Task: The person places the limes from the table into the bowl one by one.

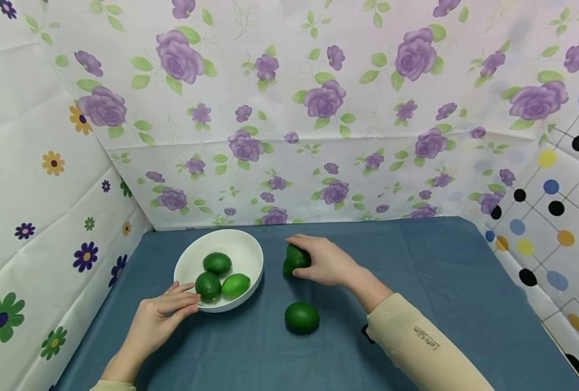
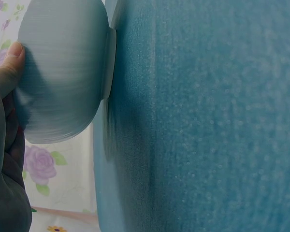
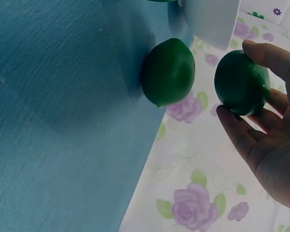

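Note:
My left hand (image 1: 159, 315) holds the near left rim of a white bowl (image 1: 187, 266), its thumb against the outside wall in the left wrist view. Inside the bowl lie two dark green limes (image 1: 217, 263) and a brighter green lime (image 1: 235, 285). To the right of it, my right hand (image 1: 331, 263) grips a dark green lime (image 3: 241, 82) between thumb and fingers, above the tabletop. Another lime (image 3: 168, 71) rests on the table below it, mostly hidden in the head view. Nearer to me lies one more dark green lime (image 1: 302, 318).
A blue cloth (image 1: 446, 304) covers the table. Behind it hangs a white sheet with purple roses (image 1: 323, 100). Patterned sheets also close off the left side (image 1: 35, 217) and the right side (image 1: 558, 255). A small black object (image 1: 367, 333) shows beside the right sleeve.

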`<action>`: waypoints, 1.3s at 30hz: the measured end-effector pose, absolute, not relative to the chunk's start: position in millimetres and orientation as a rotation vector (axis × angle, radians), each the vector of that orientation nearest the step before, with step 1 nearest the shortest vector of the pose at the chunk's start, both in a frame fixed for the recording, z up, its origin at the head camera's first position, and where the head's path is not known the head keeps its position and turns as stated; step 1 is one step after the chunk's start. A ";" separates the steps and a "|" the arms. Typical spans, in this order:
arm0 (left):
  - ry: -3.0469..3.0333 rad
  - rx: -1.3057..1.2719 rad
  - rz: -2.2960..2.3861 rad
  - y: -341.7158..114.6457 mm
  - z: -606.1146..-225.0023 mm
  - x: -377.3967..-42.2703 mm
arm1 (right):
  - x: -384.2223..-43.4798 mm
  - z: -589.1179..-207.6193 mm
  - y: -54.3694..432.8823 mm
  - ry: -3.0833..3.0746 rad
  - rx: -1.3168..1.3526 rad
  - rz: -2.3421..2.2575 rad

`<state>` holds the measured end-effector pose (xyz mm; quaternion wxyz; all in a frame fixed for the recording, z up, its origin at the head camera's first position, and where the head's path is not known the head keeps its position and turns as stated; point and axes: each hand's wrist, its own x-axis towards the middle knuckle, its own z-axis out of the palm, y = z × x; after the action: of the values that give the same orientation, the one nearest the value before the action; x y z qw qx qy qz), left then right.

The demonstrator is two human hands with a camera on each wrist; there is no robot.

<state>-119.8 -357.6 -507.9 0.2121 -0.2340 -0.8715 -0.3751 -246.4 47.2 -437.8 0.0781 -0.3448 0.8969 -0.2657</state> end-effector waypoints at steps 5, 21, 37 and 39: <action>-2.422 -0.650 -1.041 -357.3 -506.8 -119.8 | -246.6 -435.0 41.9 2.691 -1.050 -0.775; -2.422 -0.657 -1.034 -357.7 -506.8 -120.0 | -247.3 -427.9 25.3 2.687 -1.122 -0.754; -2.425 -0.653 -1.033 -357.9 -506.8 -120.6 | -246.3 -419.1 4.0 2.674 -1.176 -0.734; -2.426 -0.652 -1.029 -358.0 -506.8 -120.3 | -246.4 -417.1 0.4 2.665 -1.199 -0.736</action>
<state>-120.3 -358.0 -506.8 0.2120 -0.2348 -0.8734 -0.3704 -246.4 0.4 -417.1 0.0641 -0.3972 0.8824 -0.2438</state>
